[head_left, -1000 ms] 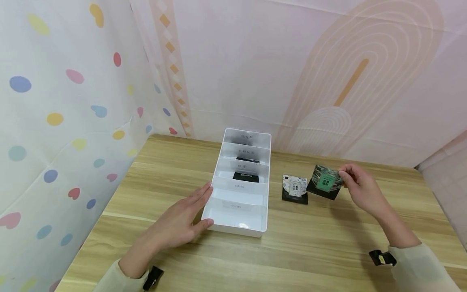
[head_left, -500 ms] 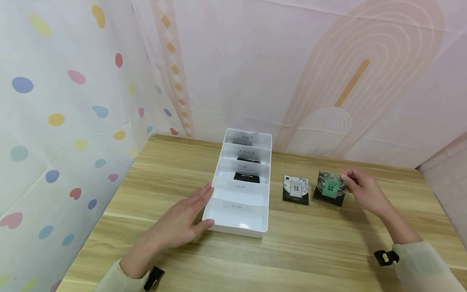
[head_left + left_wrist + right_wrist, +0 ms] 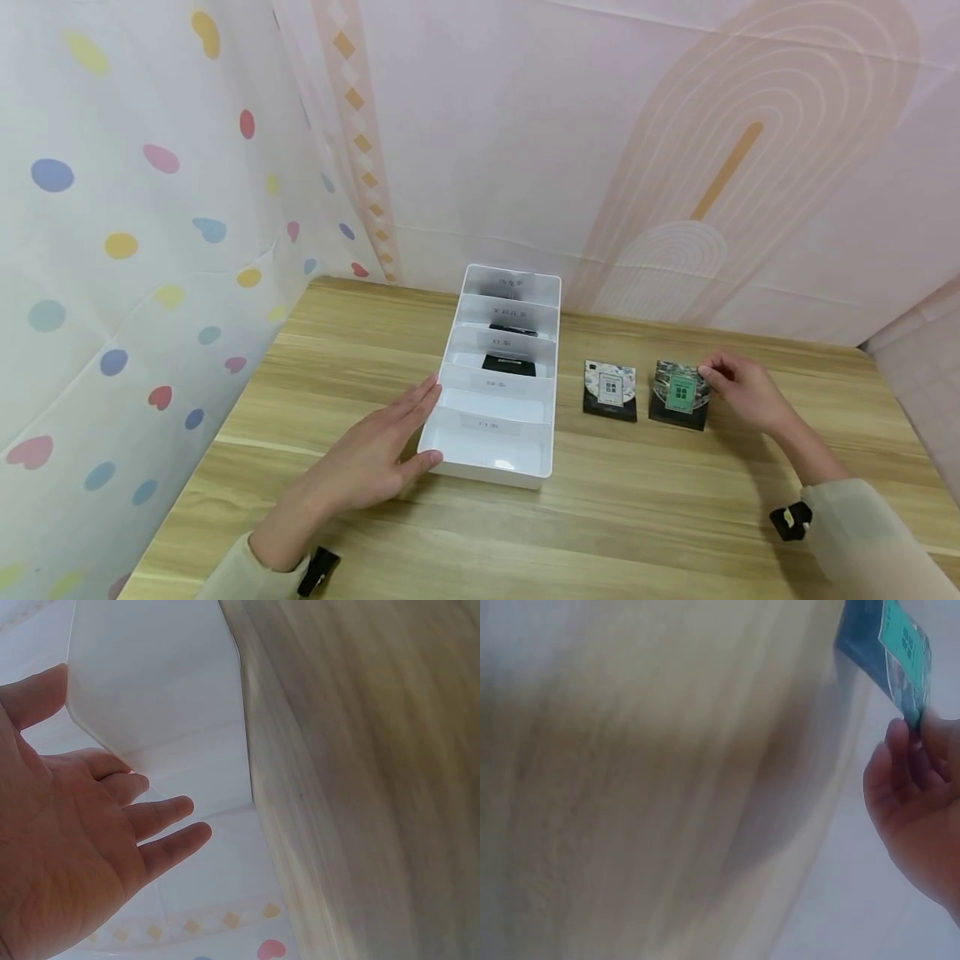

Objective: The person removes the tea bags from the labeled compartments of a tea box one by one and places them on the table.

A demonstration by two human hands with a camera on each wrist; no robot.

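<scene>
- Head view: the tabletop [image 3: 600,517] runs back to a far edge against the pink cloth [image 3: 480,167], with a polka-dot cloth [image 3: 180,208] along its left edge.
- The white box [image 3: 487,475] stands left of centre, lengthwise from near to far; a broad strip of wood lies between its near wall and the bottom of the view.
- Two black packets [image 3: 510,365] sit in its second and third compartments from the far end (only partly visible behind the dividers).
- The left hand [image 3: 367,462] rests at the box's near left corner, fingers extended along the left wall and thumb at the near wall.
- Right of the box lies a white-patterned packet [image 3: 610,390], between it and the green-labelled packet [image 3: 680,395], a narrow gap separating the two packets.
- The right hand [image 3: 746,396] pinches that green-labelled packet at its far right corner.
- Left wrist view: the fingers are spread, touching the box's edge.
- Right wrist view: thumb and fingers pinch the packet's corner (whether it touches the tabletop, I cannot tell).
</scene>
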